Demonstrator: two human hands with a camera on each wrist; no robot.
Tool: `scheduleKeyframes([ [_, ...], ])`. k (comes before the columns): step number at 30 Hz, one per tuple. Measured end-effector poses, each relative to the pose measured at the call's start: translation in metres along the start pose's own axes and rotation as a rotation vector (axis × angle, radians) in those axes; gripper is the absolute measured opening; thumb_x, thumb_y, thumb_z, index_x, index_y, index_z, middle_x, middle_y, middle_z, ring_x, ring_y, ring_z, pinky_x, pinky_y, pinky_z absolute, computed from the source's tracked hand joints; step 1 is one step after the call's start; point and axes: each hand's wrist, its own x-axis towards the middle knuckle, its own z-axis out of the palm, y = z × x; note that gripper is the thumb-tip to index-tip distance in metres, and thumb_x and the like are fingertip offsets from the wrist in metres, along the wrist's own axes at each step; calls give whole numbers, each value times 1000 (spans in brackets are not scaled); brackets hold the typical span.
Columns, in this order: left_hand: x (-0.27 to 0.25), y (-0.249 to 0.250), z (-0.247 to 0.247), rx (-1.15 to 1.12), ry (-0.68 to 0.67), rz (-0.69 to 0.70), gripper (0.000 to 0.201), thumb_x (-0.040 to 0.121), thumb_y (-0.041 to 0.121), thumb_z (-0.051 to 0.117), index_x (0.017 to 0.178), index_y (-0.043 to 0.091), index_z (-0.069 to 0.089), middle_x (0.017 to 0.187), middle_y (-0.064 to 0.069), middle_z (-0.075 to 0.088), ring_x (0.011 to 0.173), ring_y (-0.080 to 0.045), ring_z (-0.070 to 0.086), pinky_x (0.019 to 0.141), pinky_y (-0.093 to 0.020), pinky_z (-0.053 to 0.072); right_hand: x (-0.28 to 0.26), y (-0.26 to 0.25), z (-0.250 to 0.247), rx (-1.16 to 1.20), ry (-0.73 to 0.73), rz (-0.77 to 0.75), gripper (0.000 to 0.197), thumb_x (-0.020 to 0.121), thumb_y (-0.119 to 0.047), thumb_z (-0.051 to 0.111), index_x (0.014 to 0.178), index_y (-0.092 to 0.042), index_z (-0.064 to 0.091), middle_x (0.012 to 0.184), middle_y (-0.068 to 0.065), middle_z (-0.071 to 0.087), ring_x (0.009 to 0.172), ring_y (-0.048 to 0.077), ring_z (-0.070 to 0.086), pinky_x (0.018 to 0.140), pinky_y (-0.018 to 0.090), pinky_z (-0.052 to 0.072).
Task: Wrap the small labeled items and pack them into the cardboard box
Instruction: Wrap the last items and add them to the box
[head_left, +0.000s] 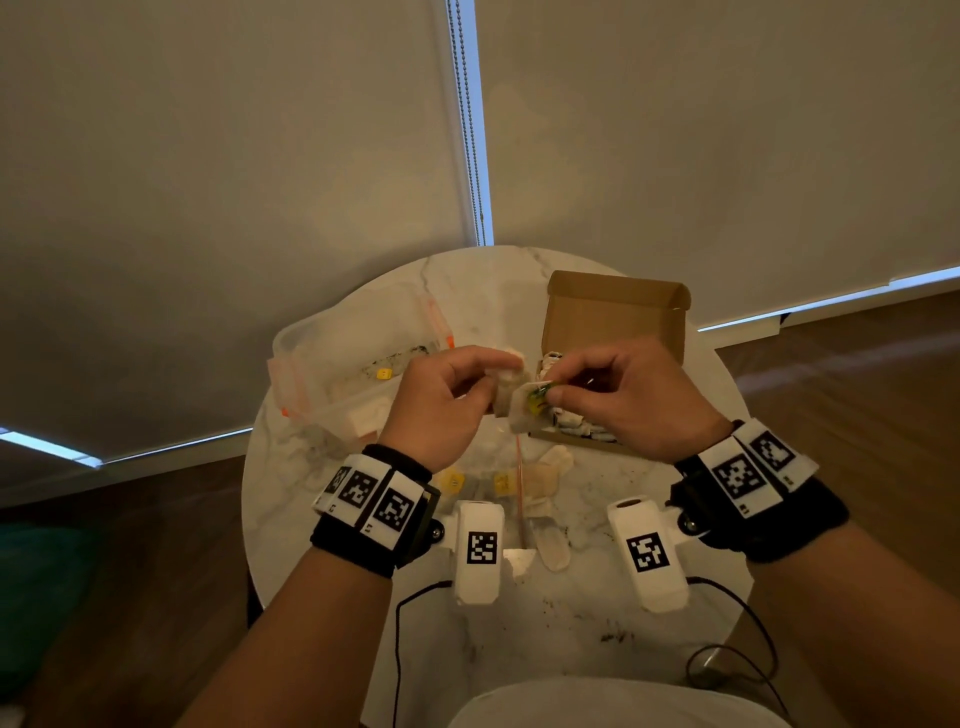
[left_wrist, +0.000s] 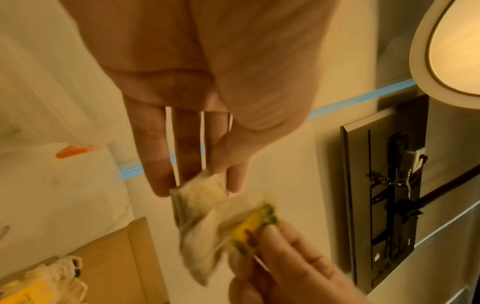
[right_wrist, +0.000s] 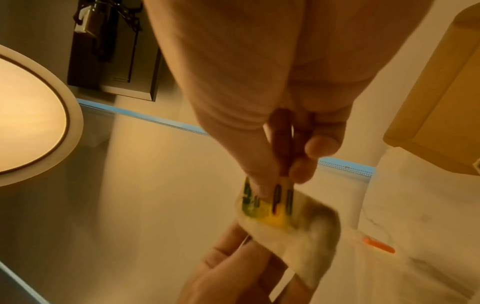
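The small labeled item (head_left: 538, 401), yellow with green print, is pinched between the thumb and fingertips of the right hand (head_left: 623, 395) and is held against a pale wrapping sheet (head_left: 511, 410). The other end of that sheet is held by the left hand (head_left: 447, 400); in the left wrist view its fingers (left_wrist: 155, 156) are seen nearly straight, with the sheet caught at their tips, probably against the thumb, which is hidden. Both hands are raised above the round marble table (head_left: 597, 613), just in front of the cardboard box (head_left: 613, 312).

The box stands open toward the table's far right edge, with wrapped bundles (head_left: 569, 426) already lying in it. A clear plastic container (head_left: 343, 364) with orange clips sits toward the far left edge, and loose sheets and yellow items (head_left: 503, 484) lie near the middle.

The step in hand appears to be the wrapping of this item. It is judged best done if the item is kept centred on the sheet and the sheet is held taut while it is folded over, so that the label is fully covered before the bundle is set into the box.
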Motion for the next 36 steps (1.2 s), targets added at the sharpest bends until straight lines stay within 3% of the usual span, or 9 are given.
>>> scheduleKeyframes([
  [3, 6, -3, -1, -55, -36, -41, 44, 93, -12, 53, 112, 28, 61, 91, -9, 76, 88, -23, 72, 82, -39, 59, 3, -3, 1, 25, -37, -4, 15, 80, -8, 75, 94, -13, 76, 84, 0, 74, 78, 13, 69, 75, 24, 57],
  [6, 12, -4, 2, -110, -88, -71, 46, 93, -13, 52, 119, 25, 50, 86, -4, 76, 84, -17, 71, 77, -29, 57, 17, 3, 2, 19, -10, 36, 34, 80, -6, 76, 113, -13, 70, 78, 2, 72, 75, 13, 68, 73, 20, 55],
  [13, 31, -10, 15, -33, -116, -78, 35, 92, -2, 61, 111, 27, 56, 94, 4, 75, 88, -9, 70, 84, -28, 56, 49, 27, -22, 57, 73, 183, 10, 81, -9, 77, 84, -18, 72, 83, -2, 72, 78, 8, 68, 74, 20, 56],
  [20, 18, -56, 13, -11, 18, -275, 26, 95, -2, 55, 95, 21, 66, 95, 1, 74, 84, -16, 72, 77, -37, 57, 71, 128, -62, -60, 275, 423, 9, 86, -4, 70, 90, -10, 66, 91, 14, 71, 79, 24, 70, 69, 37, 61],
  [24, 8, -80, 11, -8, 37, -350, 25, 95, -3, 56, 94, 19, 68, 90, 2, 76, 83, -21, 72, 77, -40, 57, 61, 179, -69, -248, 217, 636, 9, 85, -8, 73, 90, -13, 67, 81, 6, 69, 64, 17, 66, 54, 21, 56],
  [28, 5, -93, 11, 7, 52, -384, 23, 94, -4, 56, 93, 16, 69, 87, 4, 76, 81, -20, 72, 73, -37, 57, 59, 206, -61, -426, 119, 689, 6, 82, -16, 75, 85, -18, 70, 90, 3, 72, 76, 19, 68, 74, 28, 55],
  [30, 5, -96, 12, 15, 52, -406, 23, 94, -3, 56, 93, 15, 69, 87, 3, 76, 79, -17, 72, 73, -36, 57, 61, 212, -55, -553, 122, 672, 12, 82, -20, 75, 93, -17, 74, 95, 1, 70, 88, 19, 65, 76, 22, 45],
  [33, 5, -99, 16, 34, 41, -439, 23, 94, -2, 57, 92, 16, 69, 87, 2, 76, 79, -18, 72, 71, -34, 57, 63, 215, -48, -667, 69, 649, 22, 81, -21, 76, 102, -16, 73, 109, 6, 69, 102, 24, 63, 84, 26, 48],
  [36, 7, -99, 22, 100, -29, -474, 23, 95, 4, 57, 93, 22, 70, 85, 2, 74, 70, -15, 67, 64, -26, 53, 62, 213, -47, -698, 26, 632, 18, 81, -20, 75, 98, -17, 69, 107, 10, 66, 98, 27, 62, 81, 31, 49],
])
